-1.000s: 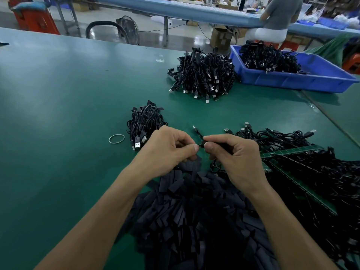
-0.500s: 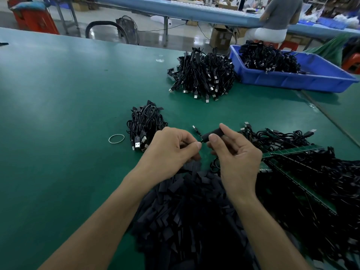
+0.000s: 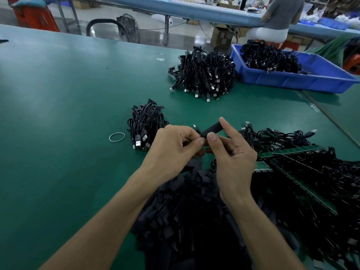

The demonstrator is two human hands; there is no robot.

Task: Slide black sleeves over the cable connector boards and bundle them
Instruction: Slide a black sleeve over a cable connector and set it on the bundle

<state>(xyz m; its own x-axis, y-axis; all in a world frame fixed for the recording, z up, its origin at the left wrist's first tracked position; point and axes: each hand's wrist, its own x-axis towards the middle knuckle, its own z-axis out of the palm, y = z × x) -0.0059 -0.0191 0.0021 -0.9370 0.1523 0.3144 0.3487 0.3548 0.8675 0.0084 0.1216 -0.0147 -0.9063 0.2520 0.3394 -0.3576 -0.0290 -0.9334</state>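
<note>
The black sleeve (image 3: 212, 129) is being held just above the counter (image 3: 58, 98), near the middle of the view, tilting up toward the right. The right hand (image 3: 232, 154) is pinching it between thumb and forefinger, so that grip is closed round the sleeve, with the forefinger stretching along its far side. The left hand (image 3: 174, 147) is curling its fingers tight and meeting the sleeve's lower left end with its thumb tip; this grip is closed there too, though what else is sitting between the fingertips is hidden. A small metal plug (image 3: 195, 127) is showing just past that end, and whether it is joined to the sleeve cannot be told. Beneath both forearms a heap of loose black sleeves (image 3: 187, 215) is spreading toward the near edge. To the right, a tangle of black cables (image 3: 315, 172) is lying over long green connector boards (image 3: 292, 152). Left of the hands, a small tied bundle of cables (image 3: 145, 123) is sitting with a rubber band (image 3: 117, 137) lying flat just beside it. Farther back, a larger pile of bundles (image 3: 204, 75) is resting against a blue bin (image 3: 321, 80), which is holding more cables. Beyond the counter, a person (image 3: 280, 14) is sitting at another long table.
</note>
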